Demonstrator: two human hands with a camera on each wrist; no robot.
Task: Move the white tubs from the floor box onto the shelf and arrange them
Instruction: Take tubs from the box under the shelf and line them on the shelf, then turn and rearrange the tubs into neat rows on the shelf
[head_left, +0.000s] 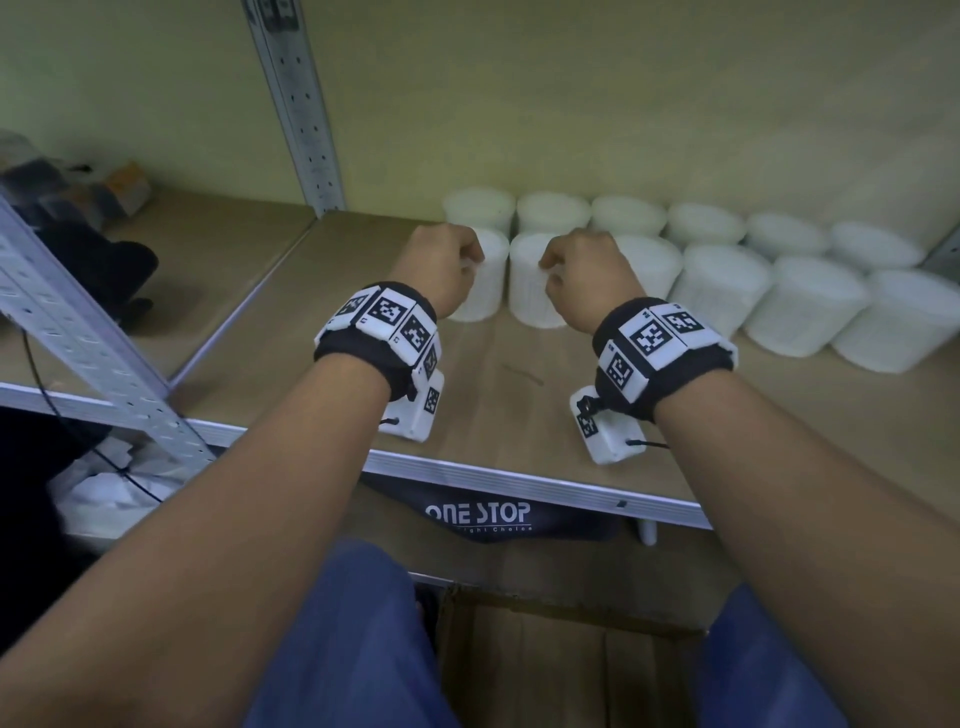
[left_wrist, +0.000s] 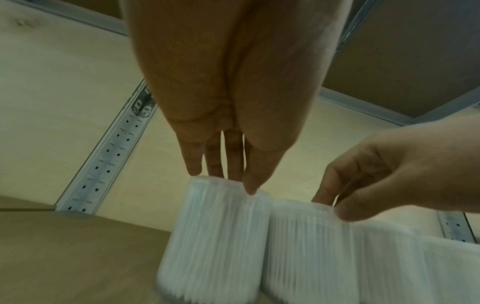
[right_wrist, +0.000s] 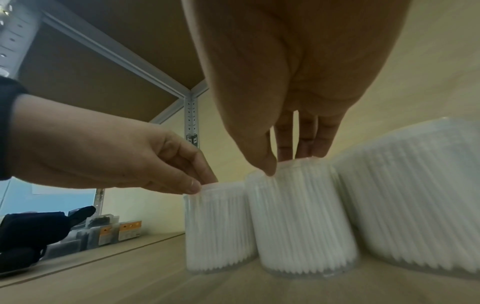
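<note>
Two rows of white tubs stand on the wooden shelf (head_left: 519, 395). My left hand (head_left: 457, 265) pinches the top rim of the leftmost front tub (head_left: 491, 291), thumb in front and fingers behind. Beside it, my right hand (head_left: 561, 270) pinches the rim of the second front tub (head_left: 530, 296) the same way. Both tubs stand upright on the shelf board, side by side. In the left wrist view the left hand (left_wrist: 223, 181) sits over its tub (left_wrist: 213, 236), blurred. The right wrist view has the right hand (right_wrist: 285, 164) on its tub (right_wrist: 301, 222), with the left hand's tub (right_wrist: 218, 230) alongside.
Several more tubs (head_left: 727, 280) fill the rows to the right. A metal upright (head_left: 306, 114) stands behind the left end, and another post (head_left: 78, 322) slants at the front left. A dark bag (head_left: 104, 260) lies on the left bay. A cardboard box (head_left: 561, 665) sits on the floor below.
</note>
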